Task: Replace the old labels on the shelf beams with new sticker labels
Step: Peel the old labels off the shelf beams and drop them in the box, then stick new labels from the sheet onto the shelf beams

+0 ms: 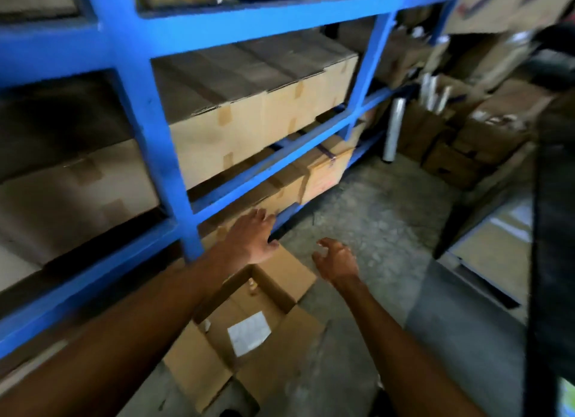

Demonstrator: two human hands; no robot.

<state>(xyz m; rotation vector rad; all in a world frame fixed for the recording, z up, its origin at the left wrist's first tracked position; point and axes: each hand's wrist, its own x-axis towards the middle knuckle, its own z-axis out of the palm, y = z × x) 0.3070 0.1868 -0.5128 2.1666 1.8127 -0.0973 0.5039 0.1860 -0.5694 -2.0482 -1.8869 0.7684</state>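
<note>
Bare left hand [249, 239], open cardboard box [249, 323]; blue beam [267, 171]

No legible text; white sheet [249, 333] in open box [281, 279] blurred.

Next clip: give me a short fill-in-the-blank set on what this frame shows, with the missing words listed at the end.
1. The shelf frame is painted ____.
2. The left hand and the right hand both hold ____.
3. The open carton below the hands stands on the ____.
4. A white paper sheet lies ____ that open carton.

Missing words: blue; nothing; floor; inside
</note>
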